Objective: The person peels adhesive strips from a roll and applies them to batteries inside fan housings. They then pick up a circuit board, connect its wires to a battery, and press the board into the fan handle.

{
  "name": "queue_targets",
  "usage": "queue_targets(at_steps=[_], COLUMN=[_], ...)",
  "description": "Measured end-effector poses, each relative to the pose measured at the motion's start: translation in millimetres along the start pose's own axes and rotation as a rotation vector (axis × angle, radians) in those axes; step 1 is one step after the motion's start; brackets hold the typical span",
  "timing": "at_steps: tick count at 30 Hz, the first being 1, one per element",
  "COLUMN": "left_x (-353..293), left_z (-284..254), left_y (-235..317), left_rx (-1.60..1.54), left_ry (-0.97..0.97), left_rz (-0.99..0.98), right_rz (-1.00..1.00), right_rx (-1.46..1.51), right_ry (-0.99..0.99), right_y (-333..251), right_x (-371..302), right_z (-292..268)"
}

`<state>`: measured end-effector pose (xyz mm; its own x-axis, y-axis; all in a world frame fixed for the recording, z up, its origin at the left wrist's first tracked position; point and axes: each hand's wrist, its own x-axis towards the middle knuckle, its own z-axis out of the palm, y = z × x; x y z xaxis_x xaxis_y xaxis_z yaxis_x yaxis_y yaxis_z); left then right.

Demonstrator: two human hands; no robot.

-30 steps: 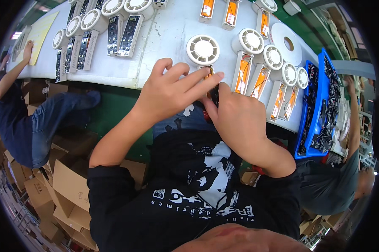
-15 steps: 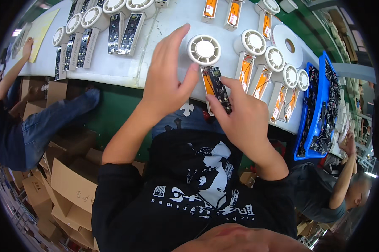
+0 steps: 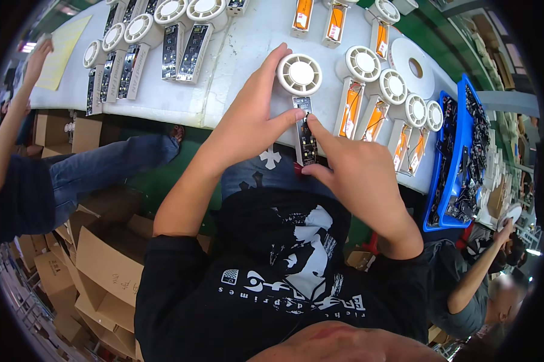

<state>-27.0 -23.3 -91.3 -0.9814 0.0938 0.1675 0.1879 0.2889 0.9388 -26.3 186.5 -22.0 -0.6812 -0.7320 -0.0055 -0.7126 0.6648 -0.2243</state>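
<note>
A white hand-fan unit (image 3: 300, 75) with a round grille head lies at the near edge of the white table (image 3: 248, 42). A dark circuit board (image 3: 307, 136) sits in its handle. My left hand (image 3: 251, 120) lies flat beside the unit, thumb touching the board's left side. My right hand (image 3: 350, 175) presses the board from the right, index finger on its upper part and thumb at its lower end.
Several white fan units with orange batteries (image 3: 356, 96) lie to the right, more with dark boards (image 3: 181, 42) to the left. A white tape roll (image 3: 412, 66) and a blue tray (image 3: 450, 157) of black parts sit right. Other people sit on both sides; cardboard boxes (image 3: 97, 265) below.
The board was held up in my right hand over the handle; now it lies down in the handle. My left hand came down from above the fan head to the board's side.
</note>
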Motion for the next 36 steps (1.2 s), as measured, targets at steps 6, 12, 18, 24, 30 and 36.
queue_targets(at_steps=[6, 12, 18, 24, 30, 36], left_x=[2, -13, -22, -20, -19, -1], left_z=[-6, 6, 12, 21, 7, -35], left_y=[6, 19, 47, 49, 25, 1], left_rx=[-0.048, -0.105, 0.307, 0.681, 0.804, 0.980], left_ry=[0.020, 0.224, 0.176, 0.311, 0.445, 0.608], left_rz=[-0.026, -0.112, -0.149, -0.031, 0.021, -0.055], right_rz=[-0.029, 0.123, 0.129, 0.064, 0.036, 0.041], right_rx=[0.110, 0.045, 0.236, 0.437, 0.746, 0.742], right_ry=[0.092, 0.126, 0.031, 0.239, 0.275, 0.377], right_y=[-4, -29, -11, -13, 11, 37], right_x=[14, 27, 29, -2, -28, -29], right_z=[7, 30, 21, 24, 11, -6])
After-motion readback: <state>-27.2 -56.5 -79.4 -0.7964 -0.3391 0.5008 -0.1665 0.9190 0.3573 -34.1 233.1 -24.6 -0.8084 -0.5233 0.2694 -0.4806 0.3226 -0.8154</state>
